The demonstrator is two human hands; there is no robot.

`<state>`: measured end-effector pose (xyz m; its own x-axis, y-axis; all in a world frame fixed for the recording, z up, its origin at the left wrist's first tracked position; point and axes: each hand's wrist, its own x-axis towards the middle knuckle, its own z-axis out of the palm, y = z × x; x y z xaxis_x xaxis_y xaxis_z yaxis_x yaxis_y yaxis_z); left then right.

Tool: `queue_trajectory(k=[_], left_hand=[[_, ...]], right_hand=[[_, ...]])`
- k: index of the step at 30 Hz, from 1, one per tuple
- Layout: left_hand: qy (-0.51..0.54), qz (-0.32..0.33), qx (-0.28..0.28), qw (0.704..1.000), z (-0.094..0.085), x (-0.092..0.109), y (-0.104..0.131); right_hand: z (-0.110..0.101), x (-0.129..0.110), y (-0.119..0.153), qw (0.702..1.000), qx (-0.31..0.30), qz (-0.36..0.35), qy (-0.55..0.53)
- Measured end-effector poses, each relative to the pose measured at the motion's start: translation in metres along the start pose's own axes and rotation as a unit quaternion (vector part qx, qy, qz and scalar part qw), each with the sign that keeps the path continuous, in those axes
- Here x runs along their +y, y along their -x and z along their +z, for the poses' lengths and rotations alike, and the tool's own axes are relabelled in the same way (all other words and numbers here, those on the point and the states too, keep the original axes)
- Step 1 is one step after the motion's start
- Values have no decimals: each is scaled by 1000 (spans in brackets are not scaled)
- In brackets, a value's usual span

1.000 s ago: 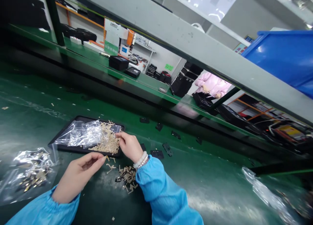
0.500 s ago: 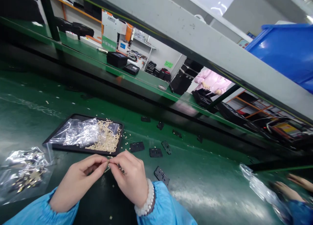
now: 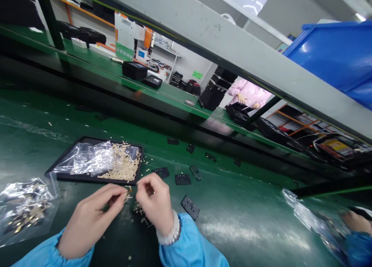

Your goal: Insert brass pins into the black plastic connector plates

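My left hand (image 3: 94, 216) pinches a tiny brownish piece (image 3: 129, 190) between thumb and index finger, just below the black tray (image 3: 84, 178). To its right, my right hand (image 3: 155, 201) has its fingertips pressed together; whatever is between them is too small to make out. Small tan pieces (image 3: 124, 164) fill the right part of the tray beside crumpled clear bags (image 3: 93, 158). More tan bits lie on the green table under my right hand. A clear bag of shiny metal pieces (image 3: 29, 209) rests at the left.
Several flat black parts (image 3: 190, 207) lie right of my hands. At the far right, another person's hand (image 3: 356, 221) is near a clear plastic bag (image 3: 305, 216). A shelf beam crosses above, with a blue bin (image 3: 334, 57). A person in pink (image 3: 248, 92) stands behind.
My hands were touching at the fingertips; now my right hand has moved slightly up and away from the left, uncovering tan bits on the table. The view has shifted slightly.
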<state>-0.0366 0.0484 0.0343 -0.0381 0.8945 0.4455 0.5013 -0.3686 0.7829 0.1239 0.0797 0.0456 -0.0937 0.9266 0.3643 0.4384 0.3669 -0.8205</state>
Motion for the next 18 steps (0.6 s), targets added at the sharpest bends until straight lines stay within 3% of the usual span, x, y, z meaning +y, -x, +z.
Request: queue_trajectory(k=[3,6,10,13,18], left_hand=[[26,-142,-7,989,2,-5,2],[36,-191,-6,981,3,-10,4],[31,-179,-17,983,5,-14,5],[20,-135,-35,990,8,-14,1],[4,-36,-102,994,20,1,-10]], right_hand=[[5,13,-24,994,-10,101,-42],[9,21,-40,989,-64,116,-72],[5,21,-33,964,-126,170,-159],[-6,17,-17,925,-160,247,-239],[-23,15,2,860,-151,342,-346]])
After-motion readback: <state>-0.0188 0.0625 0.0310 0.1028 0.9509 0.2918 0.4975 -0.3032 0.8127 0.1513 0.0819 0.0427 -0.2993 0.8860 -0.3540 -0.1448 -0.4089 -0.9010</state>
